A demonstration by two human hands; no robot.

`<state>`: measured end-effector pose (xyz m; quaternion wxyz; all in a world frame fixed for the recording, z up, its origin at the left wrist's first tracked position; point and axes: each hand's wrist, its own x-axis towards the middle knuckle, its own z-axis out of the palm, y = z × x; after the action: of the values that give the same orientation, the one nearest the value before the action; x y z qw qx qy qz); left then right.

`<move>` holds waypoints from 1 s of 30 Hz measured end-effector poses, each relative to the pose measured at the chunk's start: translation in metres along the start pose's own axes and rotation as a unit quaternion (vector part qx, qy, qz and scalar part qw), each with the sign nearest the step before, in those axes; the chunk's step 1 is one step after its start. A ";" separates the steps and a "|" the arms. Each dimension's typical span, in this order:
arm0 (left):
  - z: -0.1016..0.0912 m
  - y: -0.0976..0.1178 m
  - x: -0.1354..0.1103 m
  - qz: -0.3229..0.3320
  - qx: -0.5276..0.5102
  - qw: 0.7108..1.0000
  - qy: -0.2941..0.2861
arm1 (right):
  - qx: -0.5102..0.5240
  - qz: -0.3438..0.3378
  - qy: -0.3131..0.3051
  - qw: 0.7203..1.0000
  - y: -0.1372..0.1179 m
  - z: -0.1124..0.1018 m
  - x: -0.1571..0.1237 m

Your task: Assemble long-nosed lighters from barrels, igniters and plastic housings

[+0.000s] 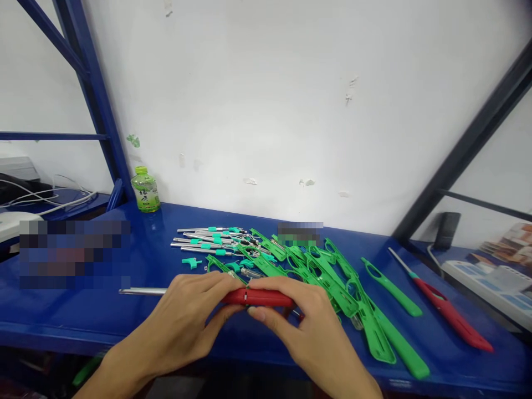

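Note:
A red long-nosed lighter (266, 298) is held level above the front of the blue table, its metal tube pointing left. My left hand (195, 310) pinches its middle, where the tube side meets the red body. My right hand (297, 310) grips the red handle with thumb below and fingers on top. Both thumbs are close together near a small gap in the casing. Just behind my hands lie green lighter casing halves (332, 277) in a heap. Metal lighter tubes with teal parts (208, 241) lie to the left of the heap, beside a loose teal trigger (192, 262).
Another red lighter (453, 313) and a green casing (393, 288) lie on the table (166, 217) at right. A green tea bottle (145, 191) stands at the back left by the blue frame (93, 94). A white wall (257, 111) rises behind.

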<state>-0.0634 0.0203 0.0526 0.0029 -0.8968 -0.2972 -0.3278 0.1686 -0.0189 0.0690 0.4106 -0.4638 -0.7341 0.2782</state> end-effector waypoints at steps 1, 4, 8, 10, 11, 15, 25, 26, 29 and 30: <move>-0.001 -0.003 0.000 0.006 0.012 1.000 0.005 | -0.007 0.003 0.006 1.000 0.000 0.000 0.000; -0.008 -0.010 0.000 0.011 0.053 0.998 0.024 | -0.015 0.016 0.043 0.999 0.001 -0.002 -0.002; -0.013 -0.016 0.002 -0.048 0.099 0.994 0.019 | -0.001 0.050 0.100 0.994 0.006 -0.008 -0.001; -0.014 -0.019 0.002 -0.072 0.109 0.991 0.017 | -0.015 0.068 0.120 0.990 0.011 -0.009 0.002; -0.014 -0.020 0.002 -0.074 0.115 0.990 0.019 | -0.031 0.072 0.123 0.989 0.013 -0.008 0.004; -0.017 -0.025 0.001 -0.065 0.133 0.989 0.009 | -0.141 0.053 0.080 0.985 0.024 0.001 0.012; -0.026 -0.019 0.000 -0.120 0.078 0.990 -0.020 | -0.256 -0.037 -0.015 0.966 0.029 0.060 0.013; -0.026 -0.020 0.000 -0.119 0.077 0.990 -0.019 | -0.263 -0.042 -0.021 0.964 0.030 0.064 0.013; -0.028 -0.023 -0.002 -0.127 0.070 0.989 -0.020 | -0.278 -0.046 -0.029 0.959 0.032 0.070 0.015; -0.029 -0.024 -0.003 -0.129 0.069 0.989 -0.023 | -0.282 -0.045 -0.028 0.958 0.033 0.071 0.015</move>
<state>-0.0949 0.0328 0.0690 0.0155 -0.8559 -0.4320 -0.2840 0.1191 0.0065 0.0120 0.2544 -0.5190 -0.8142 0.0538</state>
